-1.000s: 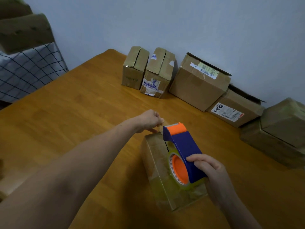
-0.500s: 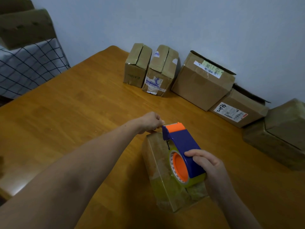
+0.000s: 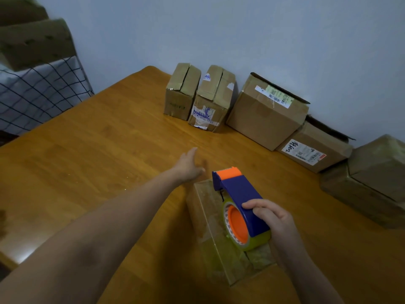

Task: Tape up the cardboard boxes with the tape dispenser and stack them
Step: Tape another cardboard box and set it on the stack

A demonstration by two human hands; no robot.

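Wall: plain, pale blue-grey, unmarked; fills the upper part of the view.
Bench: orange-brown wood, plank joints and grain visible, far corner rounded; its far side runs along the wall.
Beyond the bench's left edge: checked cloth, white with a thin dark grid, draped over something hidden.
Light: dim, even, soft shadows; one pale sheen on the bench near its lower left edge.

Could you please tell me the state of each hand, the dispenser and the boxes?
Near box, flaps closed, taped over, lying on the table.
Tape dispenser, held against the near box's top.
Right hand, gripping the tape dispenser.
Left hand, open, fingers extended above the table.
Leftmost wall box, flaps down, centre seam gaping.
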